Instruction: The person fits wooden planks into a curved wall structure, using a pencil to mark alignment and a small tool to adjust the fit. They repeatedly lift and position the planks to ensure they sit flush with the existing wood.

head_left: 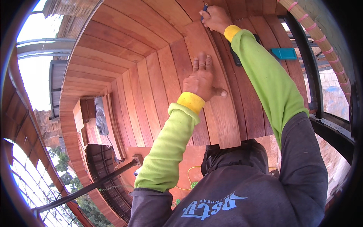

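My left hand (200, 79) lies on a loose wooden plank (221, 125), fingers stretched out and thumb apart on its surface. The plank lies lengthwise over a surface of fitted reddish boards (153, 94). At the plank's far end, my right hand (216, 19) grips a small dark blue pencil-like object (204, 11), its lower part hidden by the fingers. A black object (235, 55), partly covered by my right forearm, lies on the boards to the right. A teal plastic piece like a scraper or tray (283, 53) rests farther right.
Dark metal framing (315, 98) and a pink-bound bamboo pole (310, 28) stand at the right. At lower left are a metal bar (83, 191) and a roofed structure. A wooden opening (87, 111) holds a grey bundle (101, 115). A yellow cord (188, 174) shows below.
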Tool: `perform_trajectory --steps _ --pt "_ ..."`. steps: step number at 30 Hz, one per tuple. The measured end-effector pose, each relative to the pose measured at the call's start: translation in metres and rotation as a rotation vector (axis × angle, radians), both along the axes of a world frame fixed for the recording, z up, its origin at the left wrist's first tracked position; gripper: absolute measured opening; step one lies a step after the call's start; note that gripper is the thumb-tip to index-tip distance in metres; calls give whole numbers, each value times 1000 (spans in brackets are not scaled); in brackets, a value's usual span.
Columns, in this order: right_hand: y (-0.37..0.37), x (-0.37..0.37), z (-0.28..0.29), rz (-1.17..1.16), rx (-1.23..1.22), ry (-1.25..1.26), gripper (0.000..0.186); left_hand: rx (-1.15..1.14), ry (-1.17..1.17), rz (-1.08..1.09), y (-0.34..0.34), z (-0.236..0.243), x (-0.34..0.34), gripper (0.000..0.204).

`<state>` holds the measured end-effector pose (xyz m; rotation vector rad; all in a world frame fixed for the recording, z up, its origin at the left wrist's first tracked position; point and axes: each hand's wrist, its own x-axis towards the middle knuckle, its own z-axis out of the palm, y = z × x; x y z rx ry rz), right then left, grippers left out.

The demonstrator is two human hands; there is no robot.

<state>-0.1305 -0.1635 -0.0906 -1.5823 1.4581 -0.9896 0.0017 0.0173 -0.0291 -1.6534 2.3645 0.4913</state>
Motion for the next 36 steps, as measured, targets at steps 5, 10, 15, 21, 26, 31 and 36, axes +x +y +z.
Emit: perform_trajectory --steps 5,10,15,21,26,31,36 --pt "-3 2 -14 -49 -109 -61 40 -37 33 -30 0 -4 0 128" --pt "-4 -2 7 -16 -8 40 37 5 -3 -12 -1 -1 -1 127" --pt "32 -17 21 77 126 49 37 32 -29 -12 -4 2 -5 127" --pt "149 -35 27 100 205 16 36 2 -67 -25 -3 -2 -2 129" --pt "263 -50 19 38 75 -99 30 -6 -72 -27 -2 -3 -4 131" --pt "367 -69 42 156 251 -157 21 30 -87 -27 -4 -5 0 131" --pt "426 -100 47 -97 270 -266 20 -89 77 78 2 -10 7 123"
